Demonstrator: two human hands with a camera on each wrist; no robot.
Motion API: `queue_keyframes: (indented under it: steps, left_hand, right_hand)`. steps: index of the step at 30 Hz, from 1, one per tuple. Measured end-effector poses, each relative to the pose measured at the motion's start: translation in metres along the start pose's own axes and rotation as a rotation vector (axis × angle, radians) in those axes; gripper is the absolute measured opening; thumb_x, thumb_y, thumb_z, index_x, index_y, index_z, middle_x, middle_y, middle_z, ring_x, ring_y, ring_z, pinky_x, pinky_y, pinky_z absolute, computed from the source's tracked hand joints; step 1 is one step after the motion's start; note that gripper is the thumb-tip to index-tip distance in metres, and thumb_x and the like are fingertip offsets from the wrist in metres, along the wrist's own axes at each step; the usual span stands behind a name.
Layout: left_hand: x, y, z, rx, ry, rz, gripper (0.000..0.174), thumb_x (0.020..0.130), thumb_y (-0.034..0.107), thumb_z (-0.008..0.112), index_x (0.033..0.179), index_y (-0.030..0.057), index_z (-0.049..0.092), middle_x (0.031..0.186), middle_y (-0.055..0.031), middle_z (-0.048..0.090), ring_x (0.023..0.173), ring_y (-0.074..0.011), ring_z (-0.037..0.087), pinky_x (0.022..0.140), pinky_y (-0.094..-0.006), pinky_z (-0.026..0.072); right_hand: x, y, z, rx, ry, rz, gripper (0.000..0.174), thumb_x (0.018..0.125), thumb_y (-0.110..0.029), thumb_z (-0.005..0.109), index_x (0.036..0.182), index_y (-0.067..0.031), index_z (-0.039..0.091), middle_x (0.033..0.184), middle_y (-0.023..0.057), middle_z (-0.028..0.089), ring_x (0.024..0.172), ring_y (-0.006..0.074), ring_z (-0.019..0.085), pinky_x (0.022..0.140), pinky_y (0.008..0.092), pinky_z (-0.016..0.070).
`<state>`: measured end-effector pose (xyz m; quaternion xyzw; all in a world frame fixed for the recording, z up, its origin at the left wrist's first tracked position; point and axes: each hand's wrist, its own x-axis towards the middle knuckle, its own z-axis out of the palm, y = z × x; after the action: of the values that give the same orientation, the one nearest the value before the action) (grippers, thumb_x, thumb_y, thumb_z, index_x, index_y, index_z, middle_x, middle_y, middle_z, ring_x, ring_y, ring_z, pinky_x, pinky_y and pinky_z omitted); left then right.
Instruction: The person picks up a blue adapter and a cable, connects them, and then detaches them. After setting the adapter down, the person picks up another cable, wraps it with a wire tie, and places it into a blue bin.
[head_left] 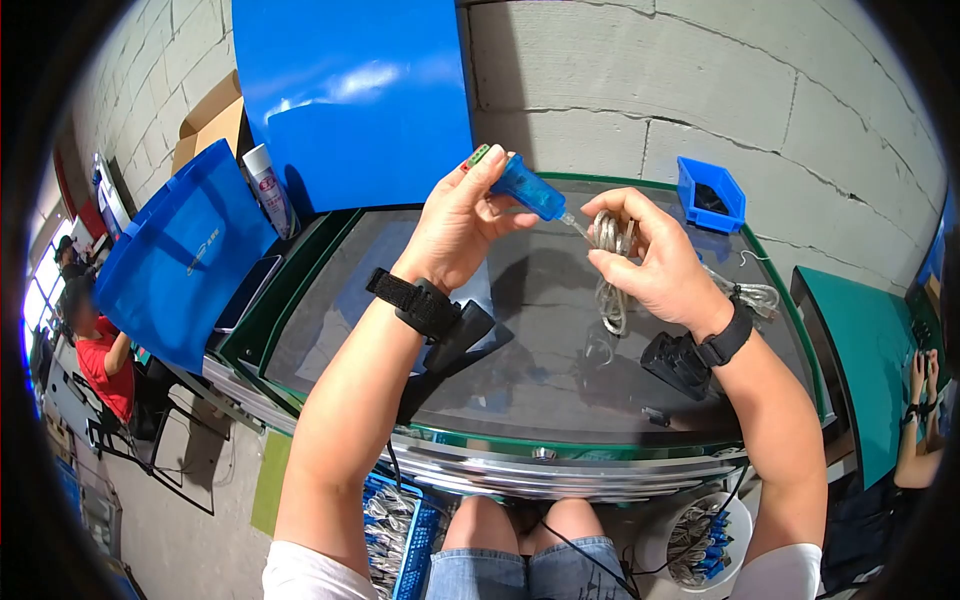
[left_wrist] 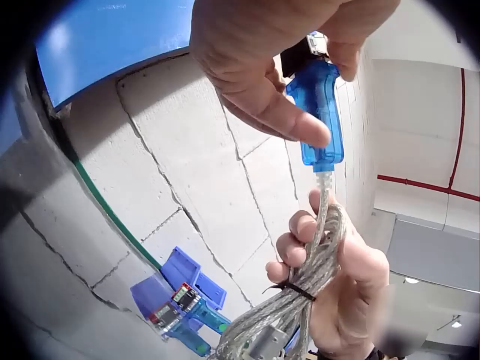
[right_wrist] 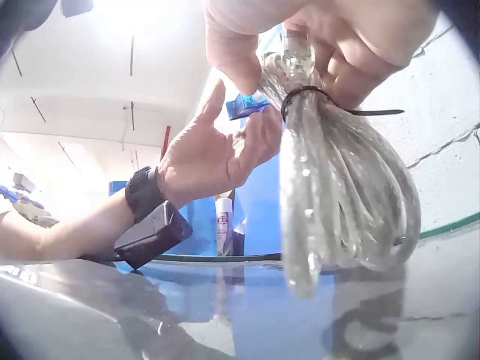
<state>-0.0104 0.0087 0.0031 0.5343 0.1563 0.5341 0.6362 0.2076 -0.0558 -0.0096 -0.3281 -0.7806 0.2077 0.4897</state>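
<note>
My left hand (head_left: 455,225) pinches a translucent blue connector housing (head_left: 537,193) between thumb and fingers. A small green terminal block (head_left: 476,157) shows at the housing's far end, by the thumb. From its other end a clear, braided-looking cable runs to the coiled bundle (right_wrist: 341,187) that my right hand (head_left: 660,265) grips. Around the coil sits a black cable tie (right_wrist: 307,91) with its tail sticking out. In the left wrist view, a metal plug (left_wrist: 266,343) lies against the lower coils. The bundle hangs above the dark tabletop (head_left: 540,370).
Another cable bundle (head_left: 755,297) lies at the table's right, near a blue bin (head_left: 735,215). A spray can (head_left: 268,190) stands back left by blue panels. Below are a blue basket (head_left: 425,540) and a white bucket (head_left: 745,535), both holding cables. One person (head_left: 105,370) sits left.
</note>
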Motion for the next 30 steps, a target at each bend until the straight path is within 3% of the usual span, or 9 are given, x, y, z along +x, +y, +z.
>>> queue_keyframes:
  steps: [5,8,11,17,23,24,28,30]
  left_hand:
    - [-0.008,-0.005,0.011,0.051,-0.219,0.047,0.045,0.083,0.028,0.069,0.116,0.0022,0.052,0.111,-0.0148,0.062,0.098,-0.0234,0.063,0.084,-0.0367,0.0540]
    - [-0.011,-0.004,0.014,0.136,-0.267,-0.051,0.044,0.077,0.017,0.075,0.113,0.0026,0.053,0.104,-0.0129,0.064,0.096,-0.0227,0.064,0.082,-0.0354,0.0546]
    - [-0.011,-0.003,0.013,0.140,-0.250,-0.065,0.040,0.078,0.018,0.074,0.109,0.0034,0.055,0.100,-0.0112,0.065,0.094,-0.0227,0.065,0.081,-0.0346,0.0552]
    - [-0.013,-0.001,0.015,0.104,-0.247,-0.068,0.036,0.080,0.017,0.072,0.108,0.0038,0.055,0.096,-0.0097,0.065,0.091,-0.0220,0.065,0.078,-0.0332,0.0556]
    - [-0.012,-0.002,0.014,0.143,-0.214,-0.057,0.039,0.078,0.014,0.074,0.109,0.0037,0.054,0.095,-0.0089,0.064,0.085,-0.0187,0.065,0.075,-0.0306,0.0529]
    - [-0.012,-0.004,0.014,0.143,-0.214,-0.058,0.039,0.078,0.014,0.074,0.109,0.0037,0.054,0.095,-0.0089,0.064,0.085,-0.0187,0.065,0.075,-0.0306,0.0529]
    - [-0.011,-0.009,0.019,0.297,-0.205,-0.019,0.044,0.073,0.012,0.078,0.108,0.0032,0.054,0.098,-0.0082,0.064,0.087,-0.0169,0.063,0.077,-0.0307,0.0512]
    - [-0.011,-0.009,0.020,0.331,-0.236,-0.045,0.045,0.072,0.011,0.079,0.108,0.0030,0.053,0.098,-0.0079,0.064,0.088,-0.0163,0.063,0.078,-0.0308,0.0510]
  right_hand:
    - [0.000,-0.002,0.004,0.172,-0.031,0.069,0.033,0.078,-0.006,0.065,0.109,-0.0042,0.054,0.092,0.0007,0.057,0.082,0.0079,0.053,0.073,0.0239,0.0456]
    - [0.000,0.000,0.011,0.373,-0.031,0.070,0.031,0.079,-0.003,0.064,0.109,-0.0028,0.054,0.097,0.0022,0.058,0.089,0.0083,0.056,0.079,0.0246,0.0477]
    - [0.001,-0.004,0.004,0.379,-0.099,0.146,0.033,0.080,0.000,0.063,0.111,-0.0016,0.053,0.103,0.0041,0.060,0.095,0.0097,0.058,0.086,0.0259,0.0485]
    - [0.001,-0.014,-0.002,0.542,-0.147,0.201,0.038,0.079,-0.003,0.066,0.115,-0.0014,0.052,0.102,0.0040,0.059,0.092,0.0089,0.057,0.082,0.0254,0.0484]
    - [-0.001,-0.001,0.005,0.157,-0.084,0.090,0.041,0.080,-0.010,0.068,0.118,-0.0034,0.055,0.098,0.0016,0.058,0.088,0.0106,0.056,0.077,0.0272,0.0483]
    - [0.001,-0.002,0.003,0.074,-0.085,0.021,0.043,0.079,-0.010,0.069,0.119,-0.0052,0.055,0.102,0.0025,0.057,0.093,0.0116,0.055,0.077,0.0269,0.0483]
    - [0.002,-0.014,0.005,-0.005,-0.098,0.039,0.041,0.078,-0.009,0.069,0.117,-0.0049,0.056,0.107,0.0047,0.057,0.101,0.0118,0.053,0.078,0.0270,0.0491]
    - [0.001,-0.005,0.010,0.140,-0.014,-0.006,0.038,0.078,-0.008,0.068,0.114,-0.0041,0.056,0.107,0.0054,0.058,0.100,0.0121,0.054,0.077,0.0270,0.0503]
